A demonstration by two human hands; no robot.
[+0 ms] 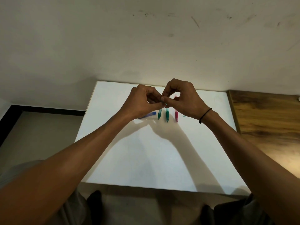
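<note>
My left hand and my right hand meet fingertip to fingertip above the far half of a white board. Together they pinch a small teal piece, most of it hidden by the fingers. Under the hands several pens lie side by side on the board: a blue one partly behind my left wrist, a green one, a teal-green one and a red one. A tiny teal bit lies just right of the red pen.
The white board covers a table whose wooden top shows on the right. A scuffed pale wall rises straight behind the board. The floor lies to the left, and my knees show below the near edge.
</note>
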